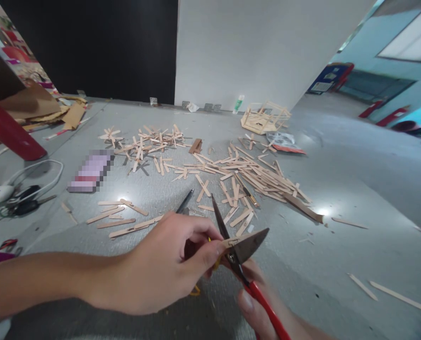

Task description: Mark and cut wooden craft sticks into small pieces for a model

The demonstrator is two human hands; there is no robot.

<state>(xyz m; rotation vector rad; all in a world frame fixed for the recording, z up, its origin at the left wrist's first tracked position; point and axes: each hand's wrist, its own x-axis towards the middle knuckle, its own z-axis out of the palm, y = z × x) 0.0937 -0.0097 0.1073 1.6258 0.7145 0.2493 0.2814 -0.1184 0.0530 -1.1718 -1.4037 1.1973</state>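
Observation:
My left hand (168, 264) is closed, pinching a flat wooden craft stick (236, 240) between thumb and fingers. In my right hand (258, 302) is a pair of scissors (231, 252) with red handles and dark blades. The blades stand apart, and the stick lies between them near the pivot. A bit of yellow shows under my left fingertips, too hidden to name. Beyond the hands spreads a large pile of loose craft sticks (256, 172). Several star-shaped bundles of crossed sticks (161, 137) lie farther back to the left. A dark pen (185, 200) points out past my left hand.
At the back stand a stick-built frame (263, 118), a plastic packet (284, 141) and a small tube (238, 104). To the left lie a phone (92, 171), keys (28, 200) with a white cable, and a red cylinder (12, 127). Loose sticks (401, 296) lie at right.

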